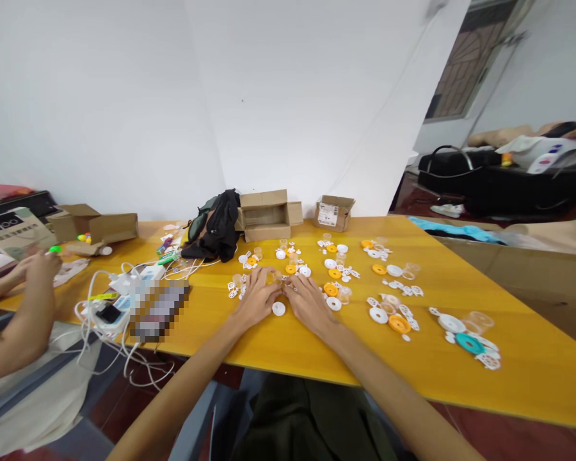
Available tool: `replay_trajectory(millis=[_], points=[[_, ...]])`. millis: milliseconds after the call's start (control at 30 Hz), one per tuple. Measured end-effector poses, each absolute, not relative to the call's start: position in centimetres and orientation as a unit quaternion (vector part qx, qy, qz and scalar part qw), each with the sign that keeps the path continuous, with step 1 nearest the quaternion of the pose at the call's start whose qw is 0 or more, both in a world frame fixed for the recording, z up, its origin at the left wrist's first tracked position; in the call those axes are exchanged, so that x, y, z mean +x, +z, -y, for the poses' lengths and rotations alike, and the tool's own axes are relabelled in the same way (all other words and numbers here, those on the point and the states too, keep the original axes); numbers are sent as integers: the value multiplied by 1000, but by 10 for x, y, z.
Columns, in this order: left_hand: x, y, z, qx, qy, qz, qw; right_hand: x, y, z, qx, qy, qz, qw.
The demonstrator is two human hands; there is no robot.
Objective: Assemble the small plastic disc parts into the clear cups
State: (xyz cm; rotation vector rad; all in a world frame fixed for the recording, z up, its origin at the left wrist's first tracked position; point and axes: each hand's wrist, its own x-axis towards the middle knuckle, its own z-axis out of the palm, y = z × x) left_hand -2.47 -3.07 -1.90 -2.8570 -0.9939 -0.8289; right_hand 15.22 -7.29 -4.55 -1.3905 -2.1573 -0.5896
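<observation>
My left hand [256, 298] and my right hand [310, 302] meet over the middle of the table, fingertips almost touching. Curled fingers of the left hand close in beside a clear plastic piece [271, 276]; whether they grip it is hard to see. The right hand's fingers are pinched together by small white bits, and what they hold is hidden. Just below the fingertips lies a white disc [278, 308]. To the right, an orange ring [331, 290] and a white wheel [334, 303] lie near my right hand. Small white cut-out parts [232, 288] lie left of my left hand.
Several groups of plastic parts, one with a teal ring [469, 344], spread over the yellow table [365, 358]. Cardboard boxes [267, 218] and a black bag [216, 230] stand against the wall. Tangled white cables [89, 307] lie left, beside another person's arm [33, 314].
</observation>
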Motion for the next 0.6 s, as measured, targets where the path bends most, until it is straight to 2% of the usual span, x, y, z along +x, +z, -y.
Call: replay_trajectory(millis=[200,600], points=[[-20,-20,23,-918,-232,320,-8,153,-48,69,-504,-200,798,264],[-27,-17,28,-899,-274,335,-67,155,-49,67,-485,-187,799,303]])
